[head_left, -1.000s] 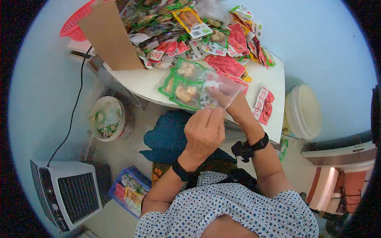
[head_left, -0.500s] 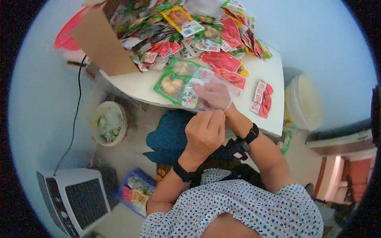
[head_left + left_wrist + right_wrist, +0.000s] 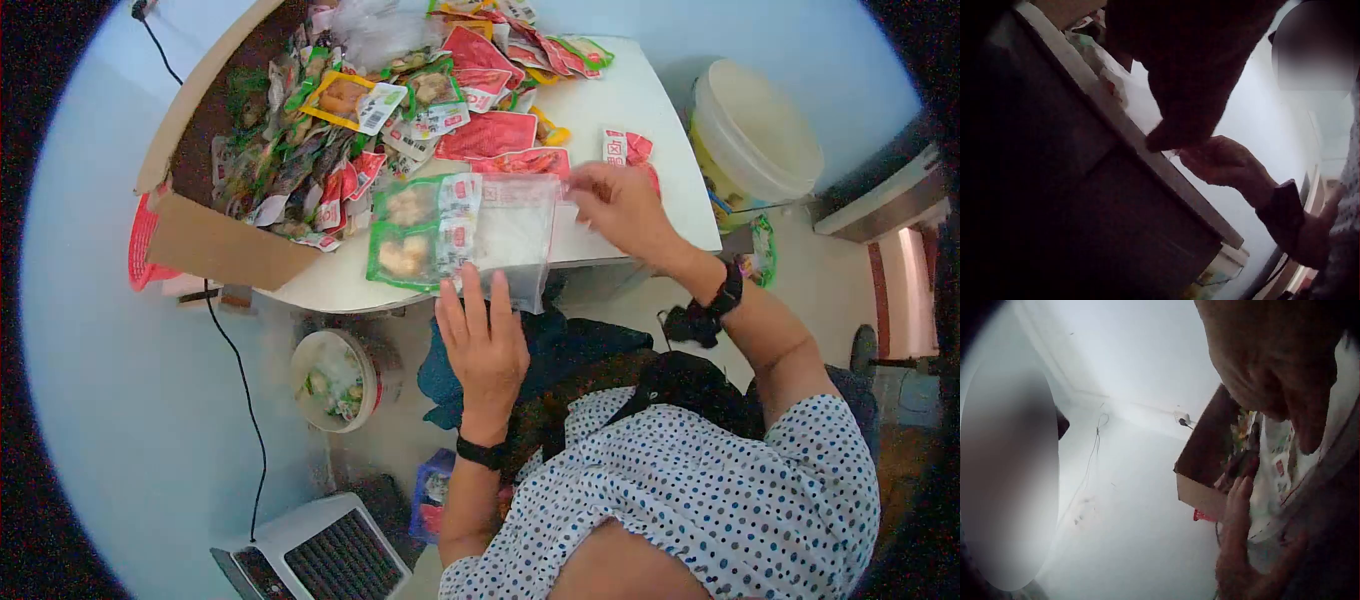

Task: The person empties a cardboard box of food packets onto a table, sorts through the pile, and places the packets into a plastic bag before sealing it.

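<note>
A clear plastic bag (image 3: 515,235) lies at the table's front edge, its lower right part hanging over the edge. Two green-edged food packets (image 3: 404,257) with pale pieces showing sit side by side in its left part. My left hand (image 3: 484,345) rests its straight, spread fingers on the bag's near side. At the bag's right end, my right hand (image 3: 632,215) pinches the edge between thumb and fingers. Dark in the left wrist view, the left hand (image 3: 1191,69) hides most of the bag.
Behind the bag, a cardboard box (image 3: 230,240) on its side spills a heap of packets across the white table (image 3: 680,215). A red packet (image 3: 628,148) lies right of the bag. Buckets stand beside the table, one white (image 3: 372,385), and an air cooler (image 3: 335,550) is on the floor.
My right hand has come out of the bag and moved to its right end. My left hand has let go of the bag's edge and spread its fingers. The head view has shifted.
</note>
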`<state>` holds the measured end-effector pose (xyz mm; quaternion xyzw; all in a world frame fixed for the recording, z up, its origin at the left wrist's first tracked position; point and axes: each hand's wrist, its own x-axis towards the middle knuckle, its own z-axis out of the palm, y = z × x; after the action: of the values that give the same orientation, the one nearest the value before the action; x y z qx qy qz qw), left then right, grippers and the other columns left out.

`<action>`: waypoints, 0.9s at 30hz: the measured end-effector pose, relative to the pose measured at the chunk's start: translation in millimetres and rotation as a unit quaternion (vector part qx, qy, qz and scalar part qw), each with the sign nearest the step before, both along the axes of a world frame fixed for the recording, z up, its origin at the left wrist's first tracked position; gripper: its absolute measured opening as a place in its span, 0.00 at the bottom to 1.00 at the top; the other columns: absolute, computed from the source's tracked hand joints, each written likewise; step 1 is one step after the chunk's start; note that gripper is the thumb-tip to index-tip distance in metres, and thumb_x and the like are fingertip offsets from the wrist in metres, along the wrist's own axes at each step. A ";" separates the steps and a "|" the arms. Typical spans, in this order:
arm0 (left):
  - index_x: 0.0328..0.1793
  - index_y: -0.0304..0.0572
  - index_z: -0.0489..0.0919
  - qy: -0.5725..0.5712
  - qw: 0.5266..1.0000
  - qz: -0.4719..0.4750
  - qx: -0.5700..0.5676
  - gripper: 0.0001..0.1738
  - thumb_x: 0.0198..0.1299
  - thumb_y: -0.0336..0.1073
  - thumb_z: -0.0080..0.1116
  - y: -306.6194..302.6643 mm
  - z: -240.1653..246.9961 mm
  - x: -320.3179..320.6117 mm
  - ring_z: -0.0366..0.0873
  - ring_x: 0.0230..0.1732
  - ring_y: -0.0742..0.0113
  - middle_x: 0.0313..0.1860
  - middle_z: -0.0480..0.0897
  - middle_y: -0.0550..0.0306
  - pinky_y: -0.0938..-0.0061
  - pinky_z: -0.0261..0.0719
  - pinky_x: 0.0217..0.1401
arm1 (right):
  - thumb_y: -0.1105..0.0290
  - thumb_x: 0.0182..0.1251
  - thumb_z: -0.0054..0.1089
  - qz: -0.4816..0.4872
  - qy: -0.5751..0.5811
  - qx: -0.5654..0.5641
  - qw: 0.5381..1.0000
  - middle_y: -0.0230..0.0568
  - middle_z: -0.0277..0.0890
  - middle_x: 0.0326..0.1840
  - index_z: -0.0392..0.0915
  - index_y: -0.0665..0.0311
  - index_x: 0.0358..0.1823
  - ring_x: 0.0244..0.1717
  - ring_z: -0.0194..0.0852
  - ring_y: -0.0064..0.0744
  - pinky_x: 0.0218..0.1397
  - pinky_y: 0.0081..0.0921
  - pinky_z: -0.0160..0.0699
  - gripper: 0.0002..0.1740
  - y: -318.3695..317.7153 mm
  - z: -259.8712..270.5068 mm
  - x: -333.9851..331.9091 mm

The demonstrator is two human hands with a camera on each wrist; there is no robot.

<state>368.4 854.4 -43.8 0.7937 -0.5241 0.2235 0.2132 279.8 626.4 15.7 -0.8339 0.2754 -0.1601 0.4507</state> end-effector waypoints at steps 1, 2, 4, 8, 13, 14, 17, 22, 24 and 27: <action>0.69 0.40 0.71 -0.003 1.000 0.008 0.008 0.32 0.57 0.37 0.60 -3.9 0.6 0.0 0.54 0.75 0.32 0.75 0.62 0.39 0.43 0.56 0.74 | 0.77 0.63 0.57 -0.014 -0.005 -0.111 0.994 0.41 0.78 0.54 0.73 0.65 0.61 0.47 0.81 0.31 0.45 0.29 0.82 0.22 -6.0 -0.2 -0.9; 0.69 0.40 0.70 -0.006 1.000 0.017 0.016 0.31 0.58 0.37 0.59 -8.1 1.0 0.1 0.54 0.75 0.32 0.75 0.62 0.39 0.43 0.56 0.74 | 0.78 0.61 0.57 0.007 -0.028 -0.209 0.978 0.41 0.78 0.54 0.74 0.63 0.60 0.48 0.80 0.34 0.46 0.30 0.82 0.23 -8.5 -0.3 -0.4; 0.70 0.42 0.70 -0.045 0.999 0.024 0.012 0.29 0.61 0.35 0.55 -17.7 -9.6 1.9 0.55 0.75 0.33 0.75 0.62 0.40 0.43 0.55 0.74 | 0.80 0.58 0.57 0.047 -0.075 -0.397 0.913 0.42 0.77 0.55 0.76 0.61 0.58 0.50 0.79 0.41 0.48 0.33 0.81 0.24 -11.8 -0.8 1.7; 0.70 0.45 0.70 -0.061 0.998 0.019 -0.018 0.26 0.65 0.32 0.47 -29.8 -25.2 7.5 0.56 0.75 0.35 0.76 0.62 0.41 0.42 0.54 0.74 | 0.81 0.55 0.57 0.145 -0.089 -0.464 0.870 0.44 0.77 0.52 0.77 0.61 0.55 0.54 0.75 0.45 0.53 0.37 0.78 0.24 -21.9 -14.8 18.2; 0.71 0.42 0.70 -0.025 0.999 -0.015 -0.035 0.25 0.67 0.32 0.45 -27.1 -19.3 12.6 0.57 0.75 0.36 0.74 0.65 0.42 0.43 0.54 0.75 | 0.80 0.56 0.59 0.168 -0.118 -0.477 0.855 0.44 0.77 0.47 0.80 0.64 0.48 0.52 0.76 0.44 0.52 0.35 0.78 0.16 -32.5 -20.3 31.1; 0.71 0.41 0.70 -0.008 0.999 -0.022 -0.043 0.25 0.67 0.33 0.45 -24.5 -14.1 14.3 0.57 0.75 0.36 0.74 0.65 0.42 0.44 0.54 0.75 | 0.80 0.57 0.60 0.165 -0.150 -0.447 0.867 0.44 0.77 0.46 0.80 0.65 0.46 0.51 0.76 0.43 0.51 0.34 0.78 0.14 -31.5 -17.1 32.5; 0.69 0.39 0.71 0.043 0.991 -0.050 -0.121 0.24 0.67 0.34 0.49 -6.0 11.2 22.7 0.60 0.75 0.41 0.72 0.68 0.42 0.49 0.56 0.75 | 0.79 0.58 0.62 0.173 -0.235 -0.355 0.888 0.43 0.78 0.45 0.81 0.67 0.41 0.46 0.77 0.40 0.48 0.31 0.77 0.08 -23.4 4.0 35.1; 0.65 0.32 0.73 0.277 0.915 -0.096 -0.278 0.23 0.74 0.40 0.41 58.9 67.6 46.9 0.68 0.69 0.48 0.66 0.74 0.43 0.57 0.60 0.74 | 0.77 0.64 0.61 0.267 -0.344 -0.206 0.876 0.38 0.78 0.42 0.79 0.69 0.38 0.42 0.75 0.27 0.45 0.25 0.74 0.03 15.1 62.3 44.9; 0.63 0.31 0.74 0.359 0.868 -0.084 -0.332 0.23 0.74 0.43 0.43 78.6 79.2 41.0 0.72 0.65 0.51 0.63 0.76 0.44 0.59 0.63 0.72 | 0.72 0.66 0.61 0.278 -0.358 -0.073 0.888 0.33 0.78 0.36 0.80 0.66 0.37 0.39 0.74 0.20 0.42 0.22 0.73 0.05 39.7 73.5 45.5; 0.59 0.28 0.77 0.516 0.755 -0.072 -0.398 0.19 0.72 0.38 0.48 102.3 93.6 18.5 0.77 0.59 0.58 0.58 0.80 0.45 0.65 0.69 0.68 | 0.69 0.69 0.59 0.293 -0.333 0.085 0.892 0.29 0.78 0.33 0.80 0.66 0.36 0.37 0.72 0.15 0.40 0.19 0.73 0.08 66.1 62.7 42.1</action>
<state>387.0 956.7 49.8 0.5919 -0.2542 -0.0474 0.7634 321.9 692.4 78.4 -0.7327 -0.1349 -0.2654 0.6120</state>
